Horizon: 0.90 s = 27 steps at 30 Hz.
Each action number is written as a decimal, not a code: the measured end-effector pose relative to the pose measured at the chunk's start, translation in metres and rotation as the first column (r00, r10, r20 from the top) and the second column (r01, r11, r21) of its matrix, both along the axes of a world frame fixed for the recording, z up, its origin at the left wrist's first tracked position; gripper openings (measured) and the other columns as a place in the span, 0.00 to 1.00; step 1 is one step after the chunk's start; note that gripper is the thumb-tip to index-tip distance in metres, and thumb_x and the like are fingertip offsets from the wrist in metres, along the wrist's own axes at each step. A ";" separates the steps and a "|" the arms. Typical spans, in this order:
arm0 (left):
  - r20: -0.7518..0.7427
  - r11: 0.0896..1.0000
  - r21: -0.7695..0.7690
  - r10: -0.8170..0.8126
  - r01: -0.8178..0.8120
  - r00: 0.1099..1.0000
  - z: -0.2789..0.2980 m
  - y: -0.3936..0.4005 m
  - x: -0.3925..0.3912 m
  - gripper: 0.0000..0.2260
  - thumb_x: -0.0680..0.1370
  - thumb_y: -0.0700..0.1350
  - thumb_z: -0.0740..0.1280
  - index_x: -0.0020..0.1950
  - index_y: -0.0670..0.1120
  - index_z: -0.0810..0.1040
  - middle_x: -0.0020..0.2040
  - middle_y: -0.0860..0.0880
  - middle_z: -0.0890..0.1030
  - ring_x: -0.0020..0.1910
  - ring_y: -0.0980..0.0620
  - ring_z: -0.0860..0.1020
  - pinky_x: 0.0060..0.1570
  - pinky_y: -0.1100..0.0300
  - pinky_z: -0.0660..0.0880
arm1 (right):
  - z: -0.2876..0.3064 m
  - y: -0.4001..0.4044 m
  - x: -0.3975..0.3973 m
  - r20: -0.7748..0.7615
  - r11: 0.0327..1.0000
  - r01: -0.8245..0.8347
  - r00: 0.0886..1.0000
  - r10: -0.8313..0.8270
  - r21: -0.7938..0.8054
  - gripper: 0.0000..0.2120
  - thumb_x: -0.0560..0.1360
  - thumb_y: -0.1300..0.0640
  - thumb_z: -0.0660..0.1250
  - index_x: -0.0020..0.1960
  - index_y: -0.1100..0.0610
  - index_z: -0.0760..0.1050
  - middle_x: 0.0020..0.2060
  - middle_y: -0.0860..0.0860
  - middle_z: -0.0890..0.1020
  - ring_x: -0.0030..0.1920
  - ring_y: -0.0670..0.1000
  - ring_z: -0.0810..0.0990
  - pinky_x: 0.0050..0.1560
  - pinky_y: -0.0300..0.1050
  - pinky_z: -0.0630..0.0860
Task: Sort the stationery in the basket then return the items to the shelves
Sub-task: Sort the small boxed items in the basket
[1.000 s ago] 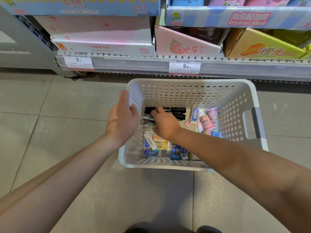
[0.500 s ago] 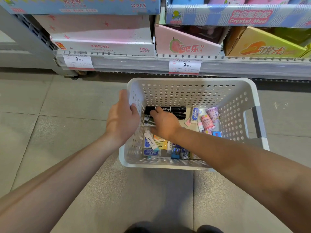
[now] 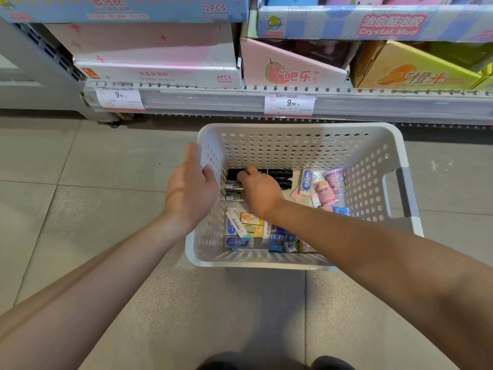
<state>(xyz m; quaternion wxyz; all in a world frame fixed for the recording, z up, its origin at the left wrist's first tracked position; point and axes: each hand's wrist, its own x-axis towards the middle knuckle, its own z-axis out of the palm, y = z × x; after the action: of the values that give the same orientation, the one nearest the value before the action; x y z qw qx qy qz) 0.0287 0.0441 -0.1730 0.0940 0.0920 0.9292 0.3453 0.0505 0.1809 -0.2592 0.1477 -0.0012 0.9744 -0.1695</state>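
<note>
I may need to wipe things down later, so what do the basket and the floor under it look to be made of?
The basket looks like moulded white plastic with a matte finish: its walls carry rows of punched round holes, its corners are rounded, and a handle slot is cut in the right end. The floor appears to be large grey speckled tiles, probably ceramic or stone, with thin grout lines and a dull sheen.

Right hand fingers hidden under its back, black markers partly covered, price tags' small print unreadable
</note>
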 end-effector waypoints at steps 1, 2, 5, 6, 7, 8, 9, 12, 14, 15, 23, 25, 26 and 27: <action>0.000 1.000 -0.002 -0.001 0.001 1.000 0.000 0.000 0.000 0.05 0.81 0.39 0.55 0.56 0.42 0.63 0.30 0.47 0.67 0.26 0.47 0.67 0.28 0.53 0.65 | 0.000 0.001 0.000 0.001 1.000 -0.006 1.000 0.006 0.005 0.16 0.75 0.67 0.62 0.62 0.60 0.70 0.59 0.57 0.71 0.43 0.59 0.80 0.31 0.44 0.69; -0.002 1.000 -0.005 -0.002 0.002 1.000 0.000 0.000 0.000 0.05 0.81 0.39 0.56 0.56 0.42 0.63 0.30 0.47 0.67 0.26 0.47 0.67 0.28 0.53 0.65 | 0.000 0.002 0.000 0.002 1.000 -0.016 1.000 0.016 0.011 0.17 0.75 0.67 0.62 0.63 0.59 0.70 0.60 0.56 0.71 0.43 0.59 0.80 0.31 0.44 0.70; 0.003 1.000 -0.006 -0.003 0.003 1.000 0.001 0.001 0.000 0.04 0.81 0.39 0.56 0.55 0.43 0.62 0.30 0.47 0.67 0.26 0.48 0.66 0.28 0.54 0.65 | 0.003 0.009 0.002 0.012 0.997 -0.079 0.997 0.079 0.001 0.22 0.74 0.67 0.62 0.67 0.58 0.68 0.61 0.56 0.71 0.44 0.59 0.80 0.30 0.44 0.70; 0.005 1.000 -0.005 -0.003 0.003 1.000 0.001 0.001 0.000 0.04 0.81 0.39 0.56 0.55 0.43 0.62 0.30 0.47 0.67 0.26 0.48 0.66 0.28 0.53 0.66 | 0.006 0.015 0.003 0.016 0.994 -0.108 0.994 0.108 -0.025 0.23 0.74 0.67 0.62 0.68 0.57 0.68 0.61 0.55 0.72 0.47 0.59 0.79 0.33 0.45 0.73; 0.004 1.000 -0.009 -0.005 0.005 1.000 0.001 0.000 -0.001 0.04 0.81 0.39 0.55 0.55 0.44 0.62 0.30 0.47 0.67 0.26 0.48 0.66 0.28 0.53 0.66 | 0.012 0.022 0.005 0.023 0.989 -0.133 0.991 0.135 -0.068 0.23 0.75 0.66 0.62 0.68 0.56 0.68 0.61 0.55 0.73 0.50 0.58 0.79 0.39 0.46 0.76; 0.003 1.000 -0.016 -0.007 0.008 1.000 0.001 0.000 -0.001 0.04 0.81 0.39 0.55 0.55 0.44 0.62 0.30 0.47 0.67 0.26 0.48 0.66 0.28 0.53 0.66 | 0.017 0.030 0.006 0.035 0.981 -0.153 0.987 0.158 -0.120 0.21 0.75 0.65 0.62 0.68 0.56 0.70 0.61 0.54 0.74 0.53 0.57 0.78 0.46 0.46 0.77; 0.006 1.000 -0.020 -0.007 0.007 1.000 0.001 -0.001 -0.001 0.05 0.81 0.39 0.55 0.56 0.44 0.62 0.30 0.47 0.67 0.26 0.48 0.66 0.28 0.53 0.65 | 0.024 0.038 0.007 0.049 0.972 -0.166 0.983 0.177 -0.166 0.19 0.75 0.64 0.62 0.66 0.57 0.72 0.61 0.53 0.75 0.55 0.55 0.77 0.52 0.46 0.76; 0.029 1.000 -0.018 0.001 0.000 1.000 0.002 -0.002 -0.002 0.05 0.81 0.40 0.55 0.56 0.44 0.62 0.30 0.47 0.67 0.27 0.45 0.67 0.27 0.48 0.69 | 0.040 0.065 0.010 0.134 0.958 -0.134 0.976 0.172 -0.253 0.12 0.76 0.63 0.62 0.58 0.59 0.78 0.56 0.53 0.81 0.51 0.49 0.78 0.56 0.42 0.74; 0.027 0.999 -0.032 0.000 0.001 1.000 0.003 -0.002 -0.001 0.05 0.81 0.40 0.55 0.56 0.45 0.61 0.30 0.46 0.68 0.27 0.45 0.68 0.27 0.42 0.73 | 0.046 0.079 0.012 0.197 0.956 -0.131 0.963 0.185 -0.261 0.10 0.76 0.63 0.64 0.55 0.59 0.80 0.52 0.52 0.83 0.46 0.44 0.77 0.52 0.37 0.72; 0.027 0.999 -0.039 0.002 -0.001 1.000 0.004 -0.001 -0.001 0.05 0.81 0.40 0.55 0.56 0.45 0.61 0.31 0.46 0.69 0.27 0.45 0.69 0.27 0.41 0.74 | 0.048 0.085 0.014 0.230 0.956 -0.148 0.951 0.207 -0.252 0.09 0.76 0.63 0.64 0.54 0.59 0.81 0.51 0.52 0.84 0.45 0.44 0.77 0.52 0.36 0.72; 0.017 0.999 -0.040 0.024 -0.023 1.000 0.005 0.001 0.000 0.03 0.82 0.40 0.55 0.52 0.44 0.60 0.31 0.45 0.70 0.26 0.45 0.70 0.28 0.48 0.73 | 0.054 0.114 0.034 0.540 0.933 -0.360 0.783 0.308 -0.010 0.11 0.77 0.63 0.60 0.56 0.61 0.79 0.50 0.52 0.79 0.54 0.52 0.77 0.53 0.41 0.72; 0.006 0.999 -0.046 0.016 -0.015 1.000 0.004 0.001 0.000 0.04 0.81 0.40 0.55 0.52 0.45 0.60 0.31 0.45 0.70 0.27 0.44 0.70 0.27 0.47 0.73 | 0.053 0.114 0.037 0.597 0.905 -0.423 0.739 0.312 0.050 0.13 0.77 0.63 0.61 0.61 0.58 0.76 0.54 0.52 0.78 0.57 0.52 0.75 0.49 0.40 0.68; 0.005 0.999 -0.048 0.016 -0.016 1.000 0.004 0.001 0.000 0.04 0.81 0.40 0.55 0.51 0.46 0.59 0.31 0.45 0.70 0.27 0.44 0.70 0.27 0.46 0.73 | 0.051 0.114 0.038 0.611 0.896 -0.440 0.726 0.315 0.061 0.15 0.76 0.63 0.63 0.62 0.57 0.74 0.57 0.52 0.77 0.59 0.52 0.75 0.50 0.40 0.68; 0.005 0.999 -0.049 0.020 -0.020 1.000 0.003 0.001 0.000 0.04 0.81 0.40 0.55 0.51 0.46 0.59 0.31 0.45 0.69 0.27 0.44 0.70 0.28 0.47 0.73 | 0.049 0.114 0.038 0.621 0.889 -0.453 0.716 0.319 0.066 0.17 0.75 0.62 0.65 0.64 0.57 0.73 0.58 0.53 0.77 0.59 0.53 0.74 0.51 0.41 0.69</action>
<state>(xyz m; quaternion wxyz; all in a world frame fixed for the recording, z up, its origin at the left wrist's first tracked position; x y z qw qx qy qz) 0.0282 0.0451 -0.1699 0.0955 0.0793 0.9380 0.3237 0.0884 0.2950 -0.2104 0.4765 -0.1365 0.8682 -0.0211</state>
